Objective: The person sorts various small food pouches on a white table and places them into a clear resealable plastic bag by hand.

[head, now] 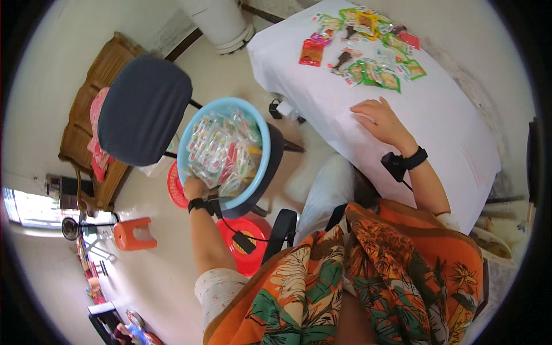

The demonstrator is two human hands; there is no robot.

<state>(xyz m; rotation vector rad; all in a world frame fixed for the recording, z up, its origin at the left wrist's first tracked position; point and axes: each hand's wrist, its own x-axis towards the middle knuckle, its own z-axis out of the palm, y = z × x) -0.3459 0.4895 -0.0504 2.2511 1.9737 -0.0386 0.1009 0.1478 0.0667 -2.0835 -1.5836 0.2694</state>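
My left hand is at the near-left rim of a light blue plastic basin, against the clear plastic packaging inside. Its fingers are partly hidden, so whether it grips the plastic or the rim is unclear. Many clear packets fill the basin, with some red and yellow pieces among them. My right hand hovers over or rests on the white-covered table, fingers apart and holding nothing. Beyond it lie small vacuum-packed food packets with green edges, a red packet and dark pieces in clear wrap.
The basin rests on a dark chair seat with a dark backrest. A red basin and a red basket stand on the floor. Farther left are an orange stool and a wooden bench. Cables hang from both wrists.
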